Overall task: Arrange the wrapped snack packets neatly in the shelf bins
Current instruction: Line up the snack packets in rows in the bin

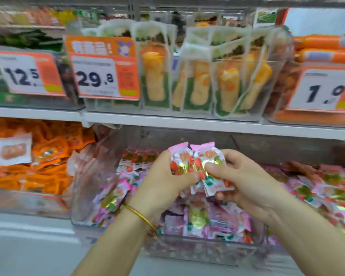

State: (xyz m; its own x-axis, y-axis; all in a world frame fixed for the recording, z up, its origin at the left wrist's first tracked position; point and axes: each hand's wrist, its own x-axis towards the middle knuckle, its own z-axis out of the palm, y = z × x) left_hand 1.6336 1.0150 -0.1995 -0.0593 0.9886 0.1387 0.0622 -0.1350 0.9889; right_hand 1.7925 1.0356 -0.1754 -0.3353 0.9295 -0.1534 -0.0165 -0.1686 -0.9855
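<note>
While the left hand (163, 181) and right hand (244, 181) meet at centre frame, both pinch a bunch of pink-and-white foil-wrapped snack packets (197, 163).
Thumbs press on top and fingers curl beneath. The bunch sits above the clear plastic shelf bin (187, 251) of like packets, lower centre. Both arms rise from the bottom edge. Blur smears the print.

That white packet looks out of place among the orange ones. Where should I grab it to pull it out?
Probably pinch the white packet by the flat border at its right edge, reaching in from the front: it lies face-up on the orange packets with its edges free, and the shelf sits close overhead.
</note>
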